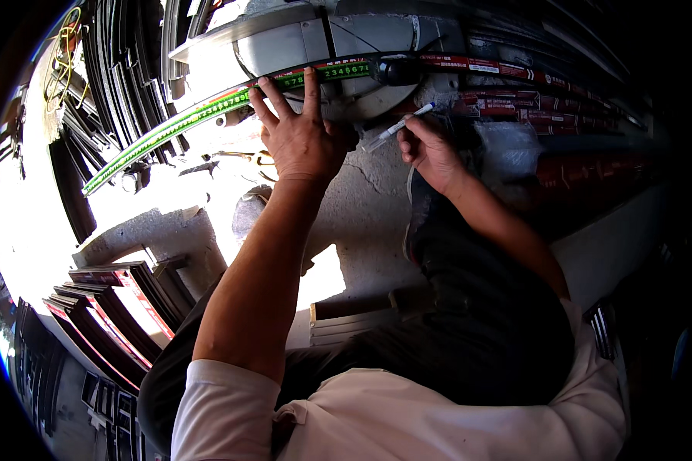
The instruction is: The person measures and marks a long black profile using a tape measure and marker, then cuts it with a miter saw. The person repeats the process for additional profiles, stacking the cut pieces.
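Observation:
A long dark profile bar with a red printed strip (500,66) spans the view across the top. Along it runs a green tape measure blade (177,124), whose black case (400,71) sits at the blade's right end. My left hand (306,146) has its fingers spread, the fingertips resting on the blade and bar. To its right, my right hand (432,150) pinches a white marker pen (396,127) between thumb and fingers. The pen points down and left, below the tape case and apart from the bar.
Behind the bar stands a grey metal machine base (281,44). Dark profile bars (127,69) are stacked at upper left, with red-labelled ones (123,307) at lower left. Pliers (263,158) lie on the concrete floor (354,203). Clear plastic wrap (507,150) covers part of a right-hand stack.

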`<state>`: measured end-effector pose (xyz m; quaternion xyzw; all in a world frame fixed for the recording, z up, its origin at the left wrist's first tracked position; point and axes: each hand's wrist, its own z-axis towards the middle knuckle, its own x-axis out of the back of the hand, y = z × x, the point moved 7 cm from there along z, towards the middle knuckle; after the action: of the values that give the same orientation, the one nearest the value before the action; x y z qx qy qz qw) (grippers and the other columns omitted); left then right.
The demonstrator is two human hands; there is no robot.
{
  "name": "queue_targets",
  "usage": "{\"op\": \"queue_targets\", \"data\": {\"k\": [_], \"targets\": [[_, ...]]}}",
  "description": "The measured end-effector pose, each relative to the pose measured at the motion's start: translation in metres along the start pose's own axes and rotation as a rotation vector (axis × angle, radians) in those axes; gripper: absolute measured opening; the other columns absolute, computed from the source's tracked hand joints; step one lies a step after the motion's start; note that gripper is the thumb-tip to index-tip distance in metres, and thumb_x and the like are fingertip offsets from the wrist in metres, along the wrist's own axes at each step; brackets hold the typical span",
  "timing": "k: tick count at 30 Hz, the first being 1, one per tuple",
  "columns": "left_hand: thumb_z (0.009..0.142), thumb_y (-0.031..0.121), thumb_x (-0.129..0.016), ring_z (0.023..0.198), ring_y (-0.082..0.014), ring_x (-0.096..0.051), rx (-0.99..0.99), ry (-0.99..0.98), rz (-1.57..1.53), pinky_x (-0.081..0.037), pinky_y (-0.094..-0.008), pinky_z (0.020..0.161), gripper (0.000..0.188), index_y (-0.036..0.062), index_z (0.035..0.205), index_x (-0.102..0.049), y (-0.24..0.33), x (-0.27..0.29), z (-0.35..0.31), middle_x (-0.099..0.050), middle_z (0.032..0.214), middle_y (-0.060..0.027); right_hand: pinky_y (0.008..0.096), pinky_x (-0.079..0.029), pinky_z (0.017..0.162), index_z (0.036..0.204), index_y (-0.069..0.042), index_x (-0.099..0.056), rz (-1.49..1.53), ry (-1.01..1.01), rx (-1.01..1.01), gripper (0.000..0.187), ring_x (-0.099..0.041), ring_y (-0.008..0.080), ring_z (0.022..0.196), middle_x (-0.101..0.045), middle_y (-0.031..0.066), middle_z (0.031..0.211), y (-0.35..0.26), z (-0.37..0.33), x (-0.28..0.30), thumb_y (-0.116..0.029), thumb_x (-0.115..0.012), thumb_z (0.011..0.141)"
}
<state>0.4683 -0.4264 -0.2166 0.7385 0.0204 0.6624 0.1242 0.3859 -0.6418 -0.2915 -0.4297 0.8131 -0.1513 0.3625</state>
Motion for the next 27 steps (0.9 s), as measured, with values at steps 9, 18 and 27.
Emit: {"op": "queue_targets", "data": {"k": [9, 18, 27], "targets": [[0.082, 0.040, -0.074, 0.152, -0.0661, -0.009, 0.020, -0.006, -0.023, -0.042, -0.0702, 0.107, 0.099, 0.0274, 0.169, -0.028, -0.001, 0.004, 0.000, -0.010, 0.166, -0.0429, 0.0326, -0.061, 0.071, 0.112, -0.007, -0.065, -0.116, -0.122, 0.241, 0.018, -0.072, 0.0169, 0.077, -0.074, 0.0083, 0.093, -0.044, 0.000, -0.060, -0.022, -0.070, 0.104], [0.082, 0.053, -0.079, 0.153, -0.0647, -0.008, 0.045, -0.024, -0.079, -0.042, -0.0694, 0.108, 0.103, 0.0277, 0.168, -0.029, 0.000, 0.007, 0.000, -0.010, 0.167, -0.0406, 0.0269, -0.062, 0.070, 0.114, -0.004, -0.064, -0.450, -0.235, 0.350, 0.012, -0.071, 0.0110, 0.076, -0.073, 0.0085, 0.090, -0.042, 0.000, -0.103, -0.010, -0.067, 0.104], [0.083, 0.050, -0.076, 0.153, -0.0659, -0.008, 0.045, -0.038, -0.109, -0.039, -0.0709, 0.109, 0.101, 0.0313, 0.169, -0.027, -0.001, 0.007, -0.001, -0.009, 0.167, -0.0416, 0.0197, -0.049, 0.064, 0.104, -0.002, -0.063, -0.692, -0.103, 0.775, 0.010, -0.062, 0.0014, 0.072, -0.066, -0.0030, 0.079, -0.094, -0.017, -0.122, -0.006, -0.070, 0.098]]}}
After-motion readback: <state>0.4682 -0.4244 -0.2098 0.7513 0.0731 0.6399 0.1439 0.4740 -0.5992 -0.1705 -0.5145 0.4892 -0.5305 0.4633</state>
